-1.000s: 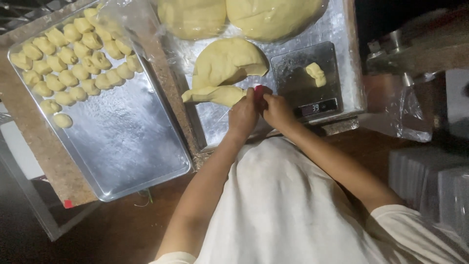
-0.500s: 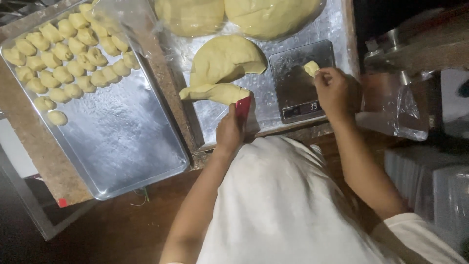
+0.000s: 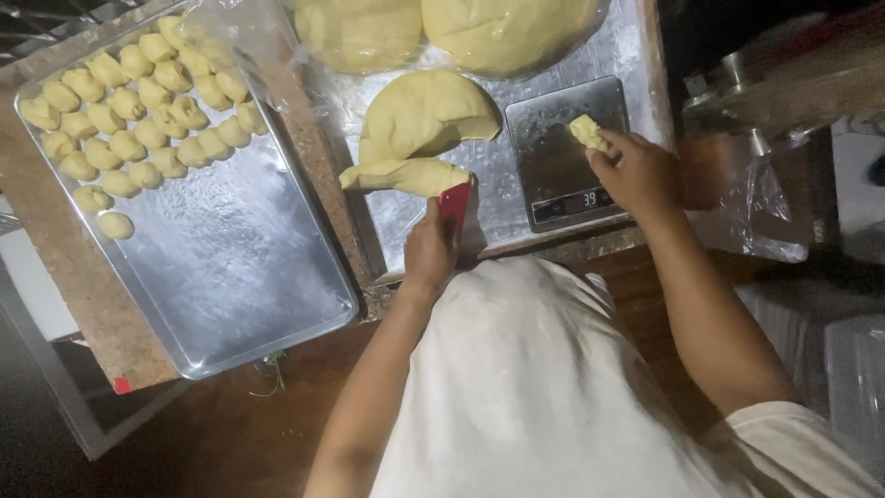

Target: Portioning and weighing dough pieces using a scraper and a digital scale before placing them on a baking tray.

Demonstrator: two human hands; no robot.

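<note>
My left hand [image 3: 430, 251] grips a red dough scraper [image 3: 454, 205] whose blade stands against the near end of a cut slab of yellow dough [image 3: 419, 129] on a floured metal sheet [image 3: 498, 184]. My right hand [image 3: 636, 171] rests on the edge of a grey digital kitchen scale [image 3: 558, 175], fingertips touching a small piece of dough [image 3: 586, 131] on its platform.
A metal baking tray [image 3: 240, 277] at the left holds several small dough balls [image 3: 138, 111] in rows at its far end. Two large dough mounds [image 3: 442, 28] lie under clear plastic at the top. Crumpled plastic wrap [image 3: 765, 221] sits right of the scale.
My right hand left the scraper beside my left hand and moved right to the scale, onto the dough piece. My left hand stayed at the slab with the scraper.
</note>
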